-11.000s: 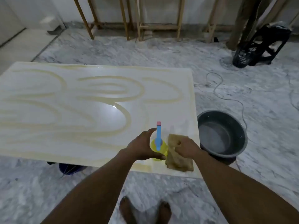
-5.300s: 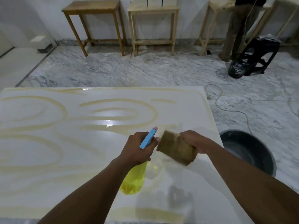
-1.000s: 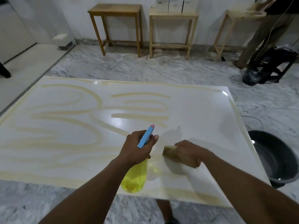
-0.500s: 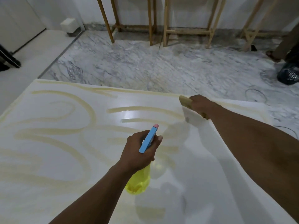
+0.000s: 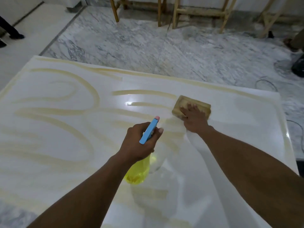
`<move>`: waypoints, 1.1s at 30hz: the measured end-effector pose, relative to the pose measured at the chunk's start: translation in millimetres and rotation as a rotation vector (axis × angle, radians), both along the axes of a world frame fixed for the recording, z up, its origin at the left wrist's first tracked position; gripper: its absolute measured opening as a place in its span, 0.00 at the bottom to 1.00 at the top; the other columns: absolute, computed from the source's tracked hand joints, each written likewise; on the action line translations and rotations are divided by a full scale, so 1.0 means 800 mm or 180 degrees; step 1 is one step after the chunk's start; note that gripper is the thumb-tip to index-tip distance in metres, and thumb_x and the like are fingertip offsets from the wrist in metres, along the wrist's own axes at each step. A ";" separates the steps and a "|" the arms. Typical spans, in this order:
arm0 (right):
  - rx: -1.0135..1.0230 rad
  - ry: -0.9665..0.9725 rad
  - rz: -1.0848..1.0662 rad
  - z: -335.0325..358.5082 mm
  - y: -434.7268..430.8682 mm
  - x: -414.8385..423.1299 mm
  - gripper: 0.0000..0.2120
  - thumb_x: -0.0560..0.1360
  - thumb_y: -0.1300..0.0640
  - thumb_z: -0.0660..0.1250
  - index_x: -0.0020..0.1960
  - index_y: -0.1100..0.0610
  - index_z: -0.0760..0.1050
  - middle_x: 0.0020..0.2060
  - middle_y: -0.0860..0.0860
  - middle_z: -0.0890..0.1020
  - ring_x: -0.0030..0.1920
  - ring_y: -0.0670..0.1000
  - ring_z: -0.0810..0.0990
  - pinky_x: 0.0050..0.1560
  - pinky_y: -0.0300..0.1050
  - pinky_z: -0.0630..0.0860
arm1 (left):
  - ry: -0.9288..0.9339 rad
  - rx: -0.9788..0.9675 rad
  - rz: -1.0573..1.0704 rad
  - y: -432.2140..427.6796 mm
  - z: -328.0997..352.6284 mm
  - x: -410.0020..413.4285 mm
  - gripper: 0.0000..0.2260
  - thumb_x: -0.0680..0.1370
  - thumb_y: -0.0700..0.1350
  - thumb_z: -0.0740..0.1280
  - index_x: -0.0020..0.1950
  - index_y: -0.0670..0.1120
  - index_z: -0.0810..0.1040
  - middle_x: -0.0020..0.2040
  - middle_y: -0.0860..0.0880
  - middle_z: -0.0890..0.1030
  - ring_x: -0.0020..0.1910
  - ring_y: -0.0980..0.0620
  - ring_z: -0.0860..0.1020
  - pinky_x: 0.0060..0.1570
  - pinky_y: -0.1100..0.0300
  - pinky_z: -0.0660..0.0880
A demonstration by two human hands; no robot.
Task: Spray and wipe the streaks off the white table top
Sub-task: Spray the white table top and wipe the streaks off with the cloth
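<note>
The white worktop (image 5: pixel 230 116) fills the near and middle of the view. It is glossy, with pale yellow streaks (image 5: pixel 96 97) looping over its left half and running along its far edge. The near right part, around the right forearm, looks mostly clean.

Nearest, the left hand (image 5: pixel 138 145) is held above the worktop near its middle, fingers curled tightly round the neck of a spray bottle (image 5: pixel 139 171). The bottle's clear yellow body hangs below the hand toward the near side. Its blue trigger head (image 5: pixel 148 132), tipped with a pink nozzle, points far and slightly right.

Farther on and to the right, the right hand (image 5: pixel 195 118) lies flat with fingers straight. It presses down on a tan sponge (image 5: pixel 182 102) that rests on the worktop at the right end of two short streaks. Sponge and bottle are apart.

Beyond the far edge lies a grey-veined marble floor (image 5: pixel 148 46), with a loose cable (image 5: pixel 265 80) at the right. By the far wall stand the wooden legs (image 5: pixel 174 17) of tables, and a person's dark shoe (image 5: pixel 16 36) shows at the far left.
</note>
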State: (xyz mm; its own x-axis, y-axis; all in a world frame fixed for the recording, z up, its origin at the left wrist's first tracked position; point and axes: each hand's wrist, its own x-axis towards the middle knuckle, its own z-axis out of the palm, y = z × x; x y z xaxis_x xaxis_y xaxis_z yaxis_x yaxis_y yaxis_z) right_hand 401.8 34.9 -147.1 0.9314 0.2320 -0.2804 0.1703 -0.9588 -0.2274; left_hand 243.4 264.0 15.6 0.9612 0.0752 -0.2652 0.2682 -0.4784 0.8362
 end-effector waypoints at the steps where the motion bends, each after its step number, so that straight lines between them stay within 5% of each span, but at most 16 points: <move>1: -0.0002 0.0020 0.0053 -0.007 -0.001 -0.019 0.26 0.74 0.51 0.53 0.72 0.46 0.67 0.71 0.58 0.74 0.73 0.59 0.66 0.65 0.62 0.65 | -0.0016 0.0019 -0.0005 0.002 0.001 -0.008 0.15 0.82 0.54 0.72 0.41 0.47 0.77 0.37 0.44 0.82 0.30 0.45 0.85 0.29 0.71 0.74; 5: -0.0135 0.0136 0.0192 0.011 0.010 -0.120 0.31 0.74 0.54 0.54 0.77 0.47 0.63 0.79 0.55 0.59 0.78 0.63 0.57 0.68 0.68 0.62 | -0.0127 0.0006 -0.0160 0.015 0.002 -0.061 0.15 0.82 0.54 0.72 0.40 0.48 0.77 0.53 0.39 0.87 0.29 0.48 0.86 0.30 0.69 0.77; 10: -0.0119 0.0127 -0.0081 0.018 0.031 -0.273 0.37 0.70 0.48 0.40 0.78 0.45 0.62 0.80 0.52 0.57 0.80 0.60 0.55 0.70 0.63 0.61 | -0.0223 0.0007 -0.0315 0.043 0.007 -0.163 0.15 0.82 0.55 0.72 0.45 0.44 0.80 0.42 0.42 0.85 0.29 0.48 0.86 0.31 0.66 0.78; 14: -0.0046 0.0140 -0.0139 0.018 0.050 -0.396 0.41 0.67 0.46 0.35 0.77 0.44 0.63 0.80 0.51 0.58 0.80 0.59 0.54 0.71 0.61 0.60 | -0.0222 -0.0023 -0.0486 0.070 0.011 -0.250 0.15 0.82 0.55 0.72 0.42 0.46 0.78 0.49 0.41 0.88 0.28 0.49 0.86 0.32 0.65 0.79; 19: -0.0069 0.0204 -0.0142 0.025 0.076 -0.498 0.30 0.76 0.53 0.48 0.78 0.43 0.60 0.80 0.50 0.57 0.80 0.58 0.52 0.70 0.62 0.61 | -0.0154 -0.0040 -0.0543 0.095 0.012 -0.328 0.17 0.82 0.55 0.71 0.47 0.41 0.81 0.49 0.38 0.87 0.29 0.49 0.86 0.31 0.69 0.77; 22: -0.0008 0.0261 -0.0117 0.023 0.079 -0.537 0.28 0.78 0.58 0.55 0.78 0.45 0.62 0.80 0.50 0.58 0.80 0.57 0.54 0.70 0.62 0.62 | -0.0118 -0.0021 -0.0620 0.095 0.013 -0.357 0.16 0.82 0.55 0.72 0.46 0.43 0.80 0.37 0.43 0.83 0.28 0.49 0.86 0.32 0.68 0.78; 26: 0.0337 0.0115 -0.0178 0.038 0.077 -0.540 0.26 0.77 0.60 0.55 0.74 0.47 0.70 0.77 0.52 0.65 0.78 0.58 0.61 0.69 0.62 0.66 | -0.0227 -0.0041 -0.0673 0.095 0.019 -0.365 0.17 0.82 0.56 0.71 0.46 0.42 0.80 0.40 0.36 0.83 0.29 0.48 0.86 0.34 0.66 0.80; 33: 0.0265 0.0527 -0.0051 0.045 0.072 -0.548 0.25 0.81 0.59 0.53 0.75 0.44 0.67 0.79 0.46 0.61 0.79 0.51 0.57 0.72 0.48 0.64 | -0.0265 -0.0062 -0.0654 0.101 0.031 -0.366 0.16 0.82 0.55 0.72 0.46 0.42 0.80 0.42 0.35 0.82 0.30 0.46 0.86 0.32 0.69 0.77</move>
State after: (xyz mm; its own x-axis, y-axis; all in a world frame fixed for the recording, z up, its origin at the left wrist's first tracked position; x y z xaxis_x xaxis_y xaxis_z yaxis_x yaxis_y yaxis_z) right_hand -36.3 92.9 -111.4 0.8779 0.2463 -0.4106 0.1088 -0.9377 -0.3299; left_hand -49.0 344.8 40.2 0.9745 -0.1289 -0.1839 0.0964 -0.4994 0.8610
